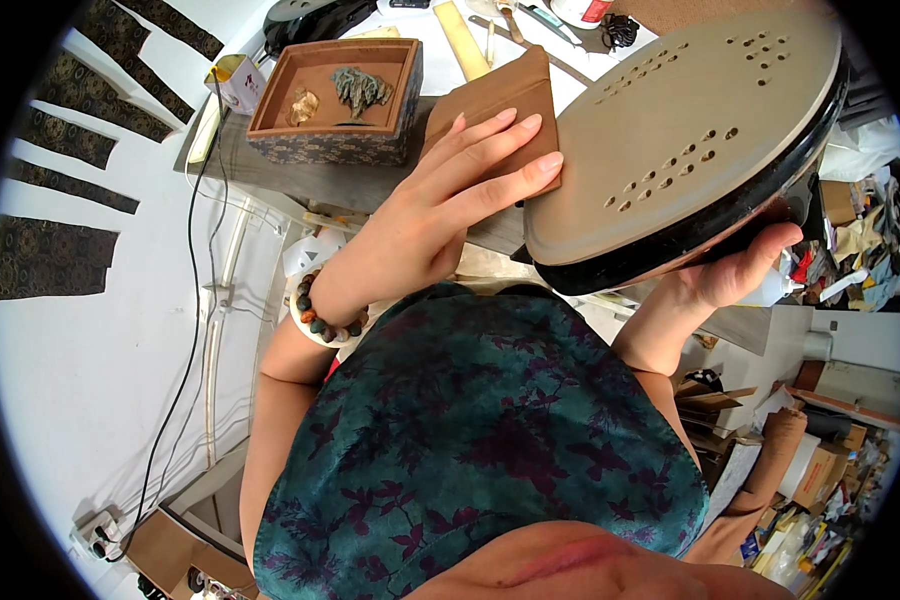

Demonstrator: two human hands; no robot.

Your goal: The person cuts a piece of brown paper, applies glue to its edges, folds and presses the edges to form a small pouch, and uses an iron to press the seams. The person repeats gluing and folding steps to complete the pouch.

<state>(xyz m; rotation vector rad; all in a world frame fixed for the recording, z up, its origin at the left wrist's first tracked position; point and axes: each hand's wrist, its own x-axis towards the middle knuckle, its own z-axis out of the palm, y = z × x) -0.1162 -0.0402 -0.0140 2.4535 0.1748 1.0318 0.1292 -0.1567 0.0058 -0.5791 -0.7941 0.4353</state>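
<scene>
An iron [660,150] is held up close with its tan soleplate tilted into view, groups of steam holes across it and a black body beneath. My right hand [740,272] grips it from below at the right; most of those fingers are hidden behind the body. My left hand [470,185] has its fingers laid over a stiff-looking brown sheet [520,85], whose edge meets the soleplate's left side. The left thumb is out of sight under the sheet. Beaded and pale bracelets [315,310] circle my left wrist.
A brown-lined box [330,145] with a patterned outside holds a greenish ornament and a golden piece. It stands on a grey table [245,155]. Tools and a yellow strip [460,40] lie behind. Black cables [185,370] hang at the left; cluttered shelves [840,460] stand right.
</scene>
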